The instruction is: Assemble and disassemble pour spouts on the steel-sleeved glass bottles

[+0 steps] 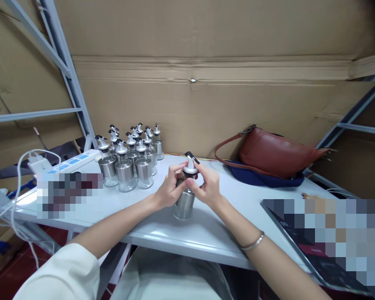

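"Which step is this?"
"Seemingly, working the pourer cap [190,167]: left hand [171,188] and right hand [208,182] are both clamped round the top of the bottle [184,206]."
"And where's it standing?"
"Between them, base apparently on the desk [156,228]."
"Next move?"
"Calls for even finger pressure, I'd judge."

The left hand [168,189] and right hand [208,182] hold a metal-sleeved bottle [185,206] upright around its neck. On the pale table [150,225], similar spouted bottles [125,168] cluster to the left; a brown bag [275,152] rests on dark blue fabric [253,176] to the right.
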`<state>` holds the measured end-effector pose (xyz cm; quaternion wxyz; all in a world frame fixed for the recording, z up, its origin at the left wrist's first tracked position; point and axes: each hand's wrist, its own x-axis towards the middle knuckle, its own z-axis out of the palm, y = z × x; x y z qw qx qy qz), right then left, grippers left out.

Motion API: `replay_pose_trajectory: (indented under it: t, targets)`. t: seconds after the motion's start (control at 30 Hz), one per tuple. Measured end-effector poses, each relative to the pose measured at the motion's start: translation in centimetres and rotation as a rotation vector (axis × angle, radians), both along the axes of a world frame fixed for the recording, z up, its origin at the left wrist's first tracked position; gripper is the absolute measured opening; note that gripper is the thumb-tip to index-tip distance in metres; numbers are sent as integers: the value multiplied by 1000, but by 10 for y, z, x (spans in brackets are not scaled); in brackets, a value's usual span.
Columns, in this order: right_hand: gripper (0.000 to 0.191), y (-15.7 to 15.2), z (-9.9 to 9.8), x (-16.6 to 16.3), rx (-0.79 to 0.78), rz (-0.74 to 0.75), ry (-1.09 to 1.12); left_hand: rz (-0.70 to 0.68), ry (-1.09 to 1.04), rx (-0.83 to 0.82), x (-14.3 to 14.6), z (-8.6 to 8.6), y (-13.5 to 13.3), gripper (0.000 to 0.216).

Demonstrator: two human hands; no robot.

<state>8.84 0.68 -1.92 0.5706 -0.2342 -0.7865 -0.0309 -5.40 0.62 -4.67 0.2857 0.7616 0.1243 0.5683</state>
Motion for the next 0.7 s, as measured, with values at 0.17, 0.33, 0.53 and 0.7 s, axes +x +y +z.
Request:
replay_pose_trajectory:
  t: [0.17,0.33,0.53,0.7]
  targets:
    - [39,-4,0,-1,57,-93,-2,52,11,13,-1,-2,4,35]
    - [40,-5,0,-2,75,-89,19,97,14,-6,-2,-4,6,33]
    - [42,-2,1,-4,37,-105,-36,185,-19,0,2,-9,3,34]
    - [38,-2,-1,-3,91,-100,-158,376,172,168,-13,-1,-2,41]
